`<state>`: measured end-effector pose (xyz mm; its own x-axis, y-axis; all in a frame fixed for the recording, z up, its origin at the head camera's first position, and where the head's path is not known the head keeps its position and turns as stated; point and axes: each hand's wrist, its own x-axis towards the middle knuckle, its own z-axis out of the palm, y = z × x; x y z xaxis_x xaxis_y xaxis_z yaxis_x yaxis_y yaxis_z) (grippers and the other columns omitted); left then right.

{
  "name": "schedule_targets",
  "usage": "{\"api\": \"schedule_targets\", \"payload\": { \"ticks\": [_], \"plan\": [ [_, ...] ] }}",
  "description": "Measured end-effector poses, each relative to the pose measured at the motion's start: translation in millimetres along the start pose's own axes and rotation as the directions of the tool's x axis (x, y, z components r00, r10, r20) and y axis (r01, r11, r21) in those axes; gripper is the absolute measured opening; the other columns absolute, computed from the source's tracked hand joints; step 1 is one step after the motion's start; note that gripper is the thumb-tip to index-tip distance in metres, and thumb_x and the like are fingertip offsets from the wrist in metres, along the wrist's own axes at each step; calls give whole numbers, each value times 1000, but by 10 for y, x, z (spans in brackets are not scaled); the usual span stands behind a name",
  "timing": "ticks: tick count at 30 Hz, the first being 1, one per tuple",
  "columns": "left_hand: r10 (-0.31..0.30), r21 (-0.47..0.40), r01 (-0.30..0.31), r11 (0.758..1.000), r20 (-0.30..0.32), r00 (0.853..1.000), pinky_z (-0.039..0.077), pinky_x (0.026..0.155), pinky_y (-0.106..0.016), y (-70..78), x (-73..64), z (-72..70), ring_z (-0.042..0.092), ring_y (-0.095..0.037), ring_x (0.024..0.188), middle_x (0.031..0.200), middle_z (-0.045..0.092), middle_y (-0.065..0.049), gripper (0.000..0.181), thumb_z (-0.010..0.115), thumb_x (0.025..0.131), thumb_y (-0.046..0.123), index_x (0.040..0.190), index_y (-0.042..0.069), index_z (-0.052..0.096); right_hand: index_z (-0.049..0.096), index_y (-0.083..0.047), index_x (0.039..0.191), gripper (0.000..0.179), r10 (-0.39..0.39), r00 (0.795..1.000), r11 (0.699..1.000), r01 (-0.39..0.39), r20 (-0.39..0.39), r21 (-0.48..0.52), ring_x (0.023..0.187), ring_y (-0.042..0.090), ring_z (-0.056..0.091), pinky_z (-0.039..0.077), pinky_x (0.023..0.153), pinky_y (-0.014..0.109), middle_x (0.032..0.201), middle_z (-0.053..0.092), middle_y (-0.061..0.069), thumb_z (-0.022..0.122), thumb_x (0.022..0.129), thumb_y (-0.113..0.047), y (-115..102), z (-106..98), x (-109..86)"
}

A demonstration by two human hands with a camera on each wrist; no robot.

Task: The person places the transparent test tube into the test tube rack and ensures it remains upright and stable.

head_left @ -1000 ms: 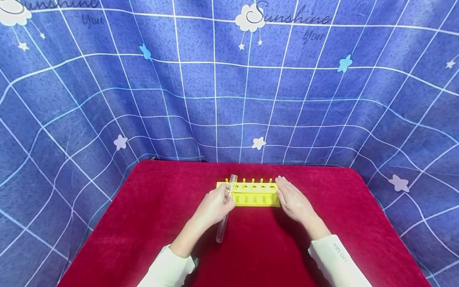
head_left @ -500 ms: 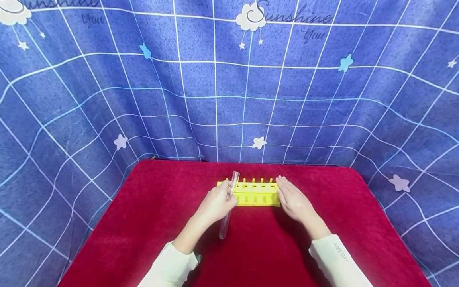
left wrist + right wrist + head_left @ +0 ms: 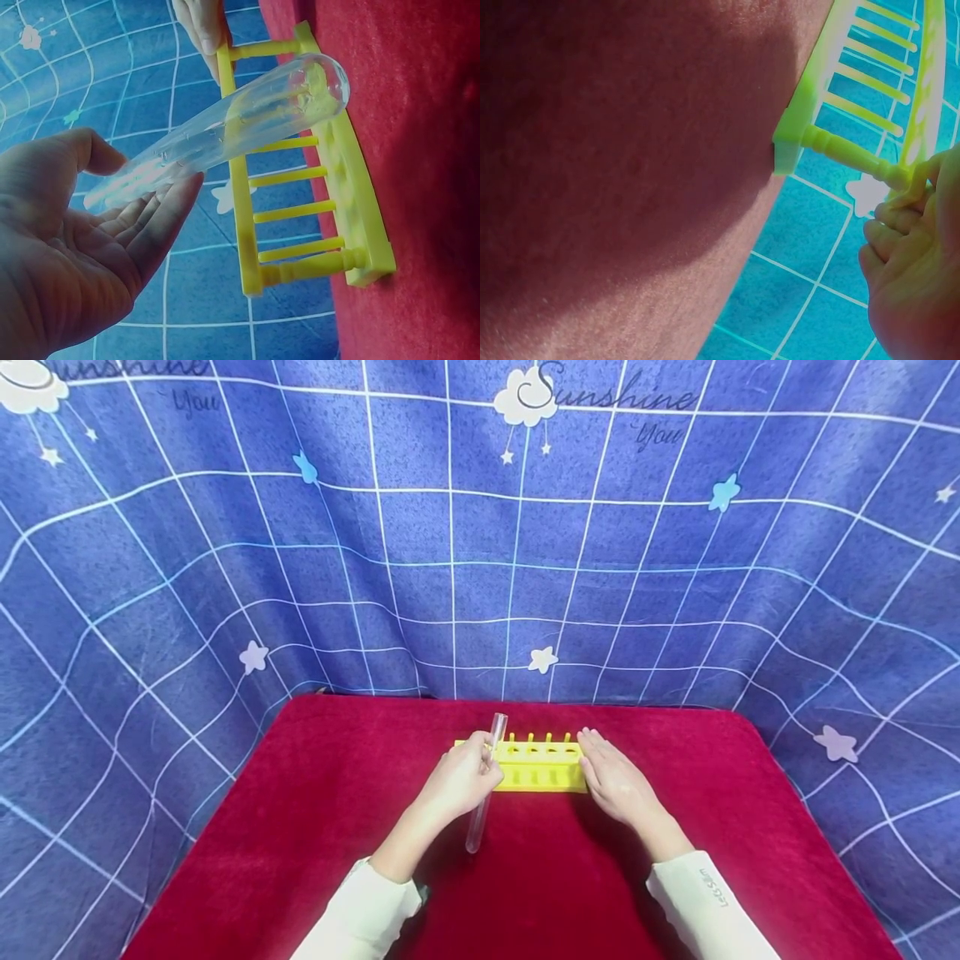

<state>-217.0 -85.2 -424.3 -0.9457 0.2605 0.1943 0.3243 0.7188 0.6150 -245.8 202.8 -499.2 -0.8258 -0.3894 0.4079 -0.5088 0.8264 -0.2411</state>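
Note:
In the head view my left hand [image 3: 459, 778] pinches a clear test tube [image 3: 478, 827] between thumb and fingers. The tube is tilted, its open mouth up past the rack and its rounded bottom toward me. A yellow test tube rack [image 3: 542, 777] stands on the table, its left end partly hidden behind that hand. In the left wrist view the tube [image 3: 225, 124] crosses in front of the rack [image 3: 247, 225], apart from the holes as far as I can tell. My right hand [image 3: 618, 781] rests with straight fingers against the rack's right end.
A red velvety cloth [image 3: 300, 827] covers the table. Blue curtain [image 3: 480, 568] with white grid lines and stars hangs behind and at both sides. Upright yellow pegs [image 3: 549, 737] stick up along the rack's back.
My left hand has moved slightly right and away from me with the test tube, which now stands a little farther along the rack. The right hand and rack have stayed put.

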Motion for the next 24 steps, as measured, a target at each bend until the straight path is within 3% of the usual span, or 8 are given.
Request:
{"api": "schedule_targets", "payload": {
  "ticks": [7,24],
  "plan": [
    [-9,-42,10,999,14,1000,55,68,-29,41,55,28,62,-13,73,94,66,-2,40,65,86,19,123,8,57,50,10,142,48,-5,1000,1000,5,0,-8,140,40,45,34,116,51,146,51,27,56,100,-13,6,-2,2],
    [60,-85,-61,994,-22,998,53,74,-31,150,139,124,60,-14,78,91,62,-1,33,61,87,16,118,5,57,50,11,142,48,-13,1000,1000,13,-10,-8,140,41,45,34,116,51,145,52,28,56,100,-13,11,2,-5]
  ]
}}
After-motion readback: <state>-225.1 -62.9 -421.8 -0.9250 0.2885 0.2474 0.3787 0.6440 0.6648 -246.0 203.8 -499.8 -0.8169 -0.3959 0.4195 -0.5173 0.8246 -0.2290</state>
